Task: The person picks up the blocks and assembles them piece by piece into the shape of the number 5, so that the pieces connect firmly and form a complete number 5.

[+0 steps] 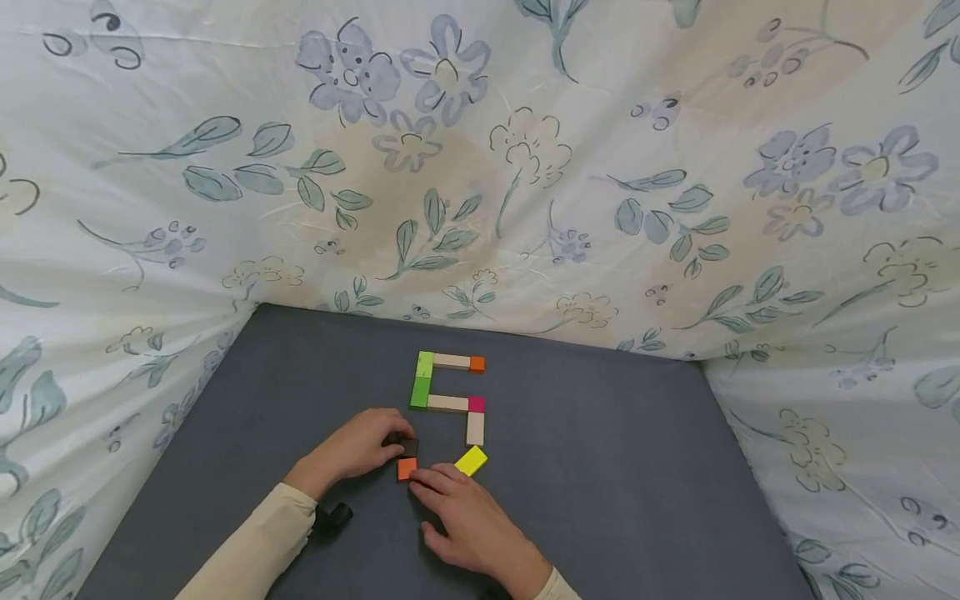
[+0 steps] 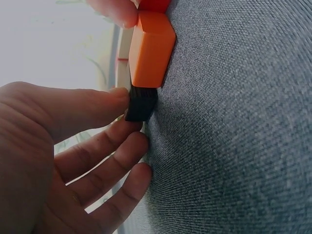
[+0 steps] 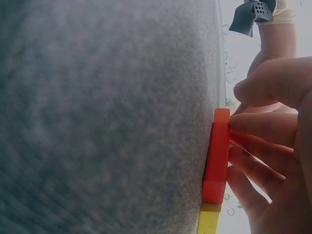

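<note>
My left hand (image 1: 358,447) pinches a small black block (image 1: 409,447) between thumb and fingers, low on the grey cloth. Against the black block lies an orange block (image 2: 153,48), its end touching it in the left wrist view. My right hand (image 1: 476,518) rests its fairly straight fingertips along a red block (image 3: 216,158), with the thumb held away. That red block is hidden beneath the hand in the head view. A yellow block (image 1: 472,460) lies at an angle just beyond the right fingers, touching the red block's far end in the right wrist view.
Farther back, a line of blocks continues: a wooden block (image 1: 476,429), a magenta block (image 1: 476,404), another wooden block (image 1: 447,403), green blocks (image 1: 421,392), and an orange block (image 1: 477,364) at the top end. Flowered cloth (image 1: 525,208) hangs around the grey surface (image 1: 615,467).
</note>
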Tool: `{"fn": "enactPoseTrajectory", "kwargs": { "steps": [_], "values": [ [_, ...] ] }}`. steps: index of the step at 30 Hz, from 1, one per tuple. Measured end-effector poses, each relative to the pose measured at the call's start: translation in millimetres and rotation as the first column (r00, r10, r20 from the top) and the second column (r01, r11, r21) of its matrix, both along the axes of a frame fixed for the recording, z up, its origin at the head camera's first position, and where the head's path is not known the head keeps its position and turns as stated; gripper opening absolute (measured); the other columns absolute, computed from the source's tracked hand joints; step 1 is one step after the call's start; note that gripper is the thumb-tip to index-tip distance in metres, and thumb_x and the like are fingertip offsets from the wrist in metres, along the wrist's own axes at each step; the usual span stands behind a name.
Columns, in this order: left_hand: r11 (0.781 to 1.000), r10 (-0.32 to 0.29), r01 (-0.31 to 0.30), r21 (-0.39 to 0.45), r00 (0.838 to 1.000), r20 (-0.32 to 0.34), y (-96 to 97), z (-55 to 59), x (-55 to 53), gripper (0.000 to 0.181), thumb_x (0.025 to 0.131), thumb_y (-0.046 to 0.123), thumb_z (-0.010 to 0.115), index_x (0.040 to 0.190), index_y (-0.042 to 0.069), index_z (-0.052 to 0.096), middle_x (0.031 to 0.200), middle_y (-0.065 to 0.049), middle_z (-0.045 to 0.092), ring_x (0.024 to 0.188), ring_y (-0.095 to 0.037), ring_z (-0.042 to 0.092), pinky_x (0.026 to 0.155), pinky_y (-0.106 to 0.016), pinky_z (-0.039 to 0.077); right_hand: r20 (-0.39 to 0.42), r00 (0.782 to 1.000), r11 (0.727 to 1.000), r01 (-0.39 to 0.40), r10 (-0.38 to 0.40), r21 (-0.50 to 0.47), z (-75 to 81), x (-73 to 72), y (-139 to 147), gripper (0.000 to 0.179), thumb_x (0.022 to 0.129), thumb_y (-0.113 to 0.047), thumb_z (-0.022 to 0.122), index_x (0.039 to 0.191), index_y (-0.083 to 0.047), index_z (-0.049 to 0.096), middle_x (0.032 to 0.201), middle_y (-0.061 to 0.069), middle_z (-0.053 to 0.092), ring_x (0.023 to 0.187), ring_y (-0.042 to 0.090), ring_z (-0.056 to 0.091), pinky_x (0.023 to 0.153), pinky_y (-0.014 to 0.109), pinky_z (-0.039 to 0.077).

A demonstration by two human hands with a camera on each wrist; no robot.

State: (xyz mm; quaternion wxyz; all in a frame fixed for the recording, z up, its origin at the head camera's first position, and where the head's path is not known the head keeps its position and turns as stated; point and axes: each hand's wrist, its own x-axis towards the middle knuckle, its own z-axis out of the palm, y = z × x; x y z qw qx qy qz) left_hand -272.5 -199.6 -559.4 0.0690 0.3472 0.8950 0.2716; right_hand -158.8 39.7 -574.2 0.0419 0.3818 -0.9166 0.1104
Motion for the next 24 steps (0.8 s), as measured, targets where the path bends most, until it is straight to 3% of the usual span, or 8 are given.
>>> {"fn": "enactPoseTrajectory", "kwargs": {
  "steps": [24],
  "values": [
    [0.999,-0.011,0.012,0.031,0.999,-0.04,-1.4,-3.2,1.7,0.018,0.099,0.012,0.081,0.117,0.012,0.08,0.106,0.005,0.069,0.091,-0.013,0.064,0.082,-0.041,0.056,-0.023,1.0,0.988,-0.017,0.014,-0.155,1.0,2.7,6.5,0.039,0.099,-0.019,0.075,0.138,-0.015,0.073,0.145,-0.005,0.064,0.134,0.013,0.054,0.113,0.031,0.046]
  ]
}}
